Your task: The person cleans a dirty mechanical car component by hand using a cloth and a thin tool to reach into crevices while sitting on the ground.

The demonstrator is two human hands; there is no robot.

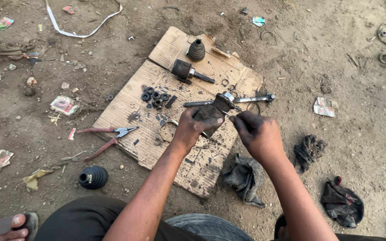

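Left hand: the person's left hand (pixel 193 128) is clamped around a greasy dark metal joint housing (pixel 214 111), held just above the flattened brown cardboard sheet (pixel 130 105).
Right hand: the right hand (pixel 256 134) pinches at the housing's top, perhaps on a small part; too small to tell.
Nearby: red-handled pliers (pixel 108 136); black ribbed rubber boot (pixel 93 177).

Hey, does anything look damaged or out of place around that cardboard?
The cardboard sheet is torn and grease-stained. A ribbed rubber boot lies off it in the dirt, beside the pliers. Greasy rags and litter lie scattered around.
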